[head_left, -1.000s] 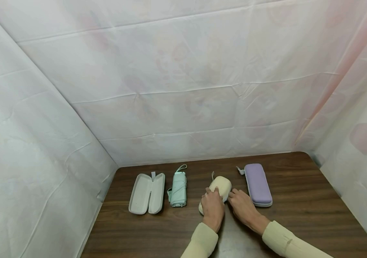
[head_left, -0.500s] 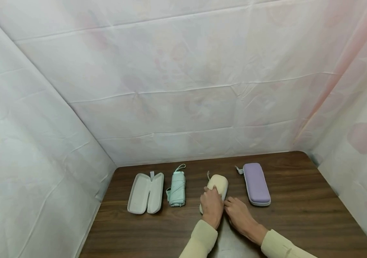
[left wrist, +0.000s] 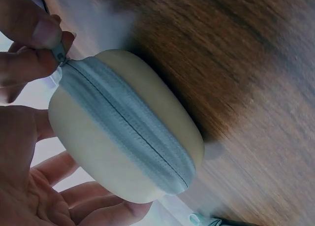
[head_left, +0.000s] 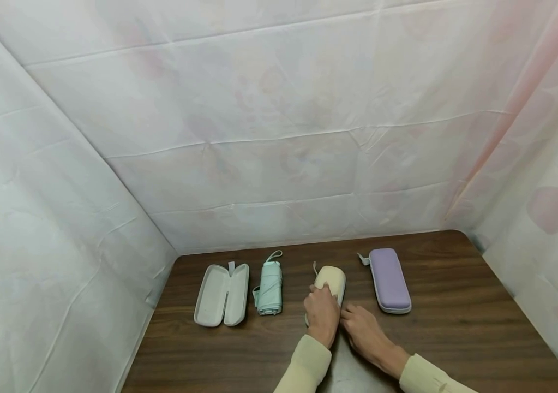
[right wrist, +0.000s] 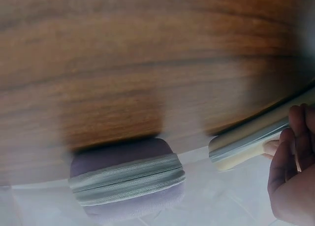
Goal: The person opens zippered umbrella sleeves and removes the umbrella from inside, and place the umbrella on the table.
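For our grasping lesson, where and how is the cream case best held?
I'd take the cream case across its middle, from above, over both long sides: it lies flat and is longer than wide. That leaves the near end free for the zip pull, which the right hand pinches.

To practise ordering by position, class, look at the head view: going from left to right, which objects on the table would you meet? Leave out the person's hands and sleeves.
Open pale grey case → folded mint-green umbrella → cream case → purple case
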The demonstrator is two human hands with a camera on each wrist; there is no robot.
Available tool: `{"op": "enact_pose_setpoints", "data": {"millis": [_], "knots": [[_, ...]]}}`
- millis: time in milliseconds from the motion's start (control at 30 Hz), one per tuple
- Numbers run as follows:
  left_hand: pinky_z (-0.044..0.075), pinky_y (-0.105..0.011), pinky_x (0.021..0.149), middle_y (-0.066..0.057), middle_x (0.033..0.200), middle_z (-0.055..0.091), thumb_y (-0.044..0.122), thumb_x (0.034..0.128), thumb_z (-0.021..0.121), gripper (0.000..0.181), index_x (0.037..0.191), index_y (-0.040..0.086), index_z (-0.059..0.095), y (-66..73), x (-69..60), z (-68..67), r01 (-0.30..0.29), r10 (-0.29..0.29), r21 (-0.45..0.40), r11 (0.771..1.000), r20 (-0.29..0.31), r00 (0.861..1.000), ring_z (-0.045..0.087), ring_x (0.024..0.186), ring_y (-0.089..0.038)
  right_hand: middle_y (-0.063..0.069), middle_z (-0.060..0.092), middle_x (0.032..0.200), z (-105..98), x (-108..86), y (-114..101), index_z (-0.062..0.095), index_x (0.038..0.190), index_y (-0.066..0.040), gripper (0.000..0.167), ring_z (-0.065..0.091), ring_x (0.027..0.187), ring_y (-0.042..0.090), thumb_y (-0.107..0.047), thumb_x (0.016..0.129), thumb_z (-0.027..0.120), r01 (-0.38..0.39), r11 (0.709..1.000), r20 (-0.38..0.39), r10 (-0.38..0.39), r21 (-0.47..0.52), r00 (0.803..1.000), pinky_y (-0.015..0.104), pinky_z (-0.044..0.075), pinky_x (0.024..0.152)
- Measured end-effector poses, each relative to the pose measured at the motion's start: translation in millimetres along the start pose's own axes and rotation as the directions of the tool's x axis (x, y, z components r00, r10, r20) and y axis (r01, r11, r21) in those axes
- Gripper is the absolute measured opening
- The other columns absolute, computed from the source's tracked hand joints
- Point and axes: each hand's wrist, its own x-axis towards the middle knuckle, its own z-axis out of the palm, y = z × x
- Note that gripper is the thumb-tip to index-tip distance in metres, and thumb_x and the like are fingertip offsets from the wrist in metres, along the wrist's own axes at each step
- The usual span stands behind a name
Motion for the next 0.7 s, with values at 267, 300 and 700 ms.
{"op": "enact_pose_setpoints", "data": {"millis": [267,300,700], "knots": [[0.058,-0.033,0.055,-0.017,0.114,0.077,0.05,0.0885,0.082,0.049,0.125,0.018,0.08,0.3,-0.8,-1.8,-0.011,0.011,-0.01,1.0,-0.022,1.0,0.075,0.069,-0.023,-0.004,0.064,0.075,-3,-0.3,-2,0.075,0.075,-0.011,0.015,0.052,0.071,0.016,0.004,0.075,0.074,-0.013,1.0,0.002,0.013,-0.011,1.0,0.031,0.043,0.059],[0.058,-0.033,0.056,-0.017,0.116,0.076,0.05,0.0883,0.083,0.049,0.125,0.017,0.08,-0.1,-1.4,-2.2,-0.022,0.022,-0.009,1.0,-0.034,0.999,0.075,0.071,-0.023,-0.004,0.064,0.075,-3,-0.7,-2,0.075,0.075,-0.011,0.015,0.052,0.071,0.016,0.004,0.074,0.074,-0.016,1.0,-0.002,0.016,-0.016,1.0,0.031,0.043,0.059],[0.061,-0.026,0.065,-0.008,0.144,0.06,0.042,0.0915,0.083,0.046,0.114,0.002,0.077,-12.8,-6.1,6.5,-0.252,0.246,-0.039,0.967,-0.12,0.962,0.058,0.137,-0.023,-0.002,0.061,0.071,-5,-6.8,5,0.066,0.066,-0.014,0.023,0.054,0.072,0.02,0.004,0.066,0.079,-0.045,0.997,-0.018,0.044,-0.065,0.999,0.036,0.042,0.061]]}}
